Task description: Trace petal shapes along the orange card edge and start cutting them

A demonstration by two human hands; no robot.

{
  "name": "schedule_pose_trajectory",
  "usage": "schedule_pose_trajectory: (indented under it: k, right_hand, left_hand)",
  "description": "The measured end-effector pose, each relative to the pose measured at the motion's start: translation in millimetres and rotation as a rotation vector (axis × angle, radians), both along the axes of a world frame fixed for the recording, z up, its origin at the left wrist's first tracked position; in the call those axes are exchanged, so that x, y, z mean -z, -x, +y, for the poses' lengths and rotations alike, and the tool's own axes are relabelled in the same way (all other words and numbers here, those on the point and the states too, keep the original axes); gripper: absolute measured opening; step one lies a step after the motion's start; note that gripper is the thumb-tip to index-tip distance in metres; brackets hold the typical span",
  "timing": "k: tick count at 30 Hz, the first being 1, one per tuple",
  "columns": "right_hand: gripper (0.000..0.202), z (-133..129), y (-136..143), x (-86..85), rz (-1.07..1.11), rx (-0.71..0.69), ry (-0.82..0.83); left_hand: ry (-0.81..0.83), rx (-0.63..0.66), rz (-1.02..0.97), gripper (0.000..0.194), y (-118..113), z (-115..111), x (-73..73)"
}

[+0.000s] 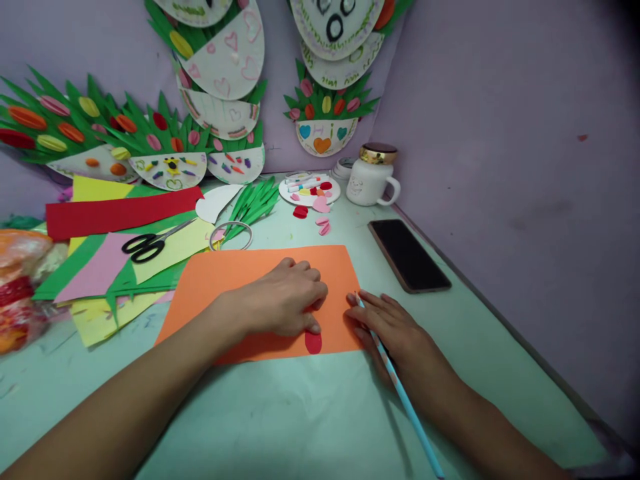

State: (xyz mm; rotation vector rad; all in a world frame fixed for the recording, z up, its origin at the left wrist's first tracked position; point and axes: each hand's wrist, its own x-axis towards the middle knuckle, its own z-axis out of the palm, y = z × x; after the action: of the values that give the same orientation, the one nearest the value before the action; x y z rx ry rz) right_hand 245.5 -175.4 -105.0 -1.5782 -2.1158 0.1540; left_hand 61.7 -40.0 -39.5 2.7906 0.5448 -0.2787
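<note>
An orange sheet of paper (240, 287) lies flat on the table under both hands. My left hand (285, 300) rests on it with curled fingers, and its thumb tip presses a small red paper oval (313, 343) against the sheet near the front edge. At the sheet's right edge, my right hand (395, 333) is closed around a light blue pencil (405, 397). The pencil slants, its tip up by the fingertips and its long end toward me.
Scissors (145, 247) lie on coloured papers (95, 267) at left, by a plastic bag (17, 293). Behind the sheet are a tape ring (231, 235), green paper leaves (255, 203) and a paper plate (287, 197). A white mug (367, 183) and phone (409, 255) stand right, near the wall.
</note>
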Motion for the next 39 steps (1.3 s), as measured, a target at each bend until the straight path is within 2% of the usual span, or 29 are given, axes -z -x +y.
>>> schedule_pose_trajectory:
  k: [3, 9, 11, 14, 17, 20, 23, 30, 39]
  right_hand:
    - [0.038, 0, -1, -0.3, 0.005, -0.011, 0.004]
    - [0.034, 1, -2, -2.4, 0.044, -0.001, -0.047]
    - [0.034, 1, 4, -6.4, 0.115, 0.008, -0.133]
    - [0.028, 1, 19, -11.1, 0.228, -0.084, -0.248]
    - [0.019, 3, 37, -8.9, 0.341, -0.107, -0.161]
    - [0.013, 5, 46, -2.9, 0.461, -0.023, -0.037]
    - [0.007, 6, 46, -0.7, 0.486, 0.036, 0.037]
    - [0.006, 6, 45, -6.3, 0.469, 0.074, 0.107]
    - [0.006, 7, 48, -4.5, 0.455, 0.060, 0.141]
  left_hand:
    - [0.005, -0.016, 0.017, 0.026, 0, -2, -2.2]
    - [0.016, -0.015, -0.022, 0.027, 3, -2, 0.2]
    - [0.023, -0.024, -0.025, 0.026, 3, -3, 1.0]
    - [0.030, -0.034, -0.024, 0.026, 4, -3, 0.3]
    - [0.035, -0.038, -0.022, 0.025, 4, -4, -0.7]
    - [0.034, -0.029, -0.035, 0.023, 5, -3, 1.3]
    - [0.009, -0.001, -0.057, 0.022, 5, -2, 5.2]
    - [0.017, 0.011, -0.035, 0.023, 5, -3, 1.6]
    - [0.031, 0.011, -0.058, 0.023, 6, -4, 2.2]
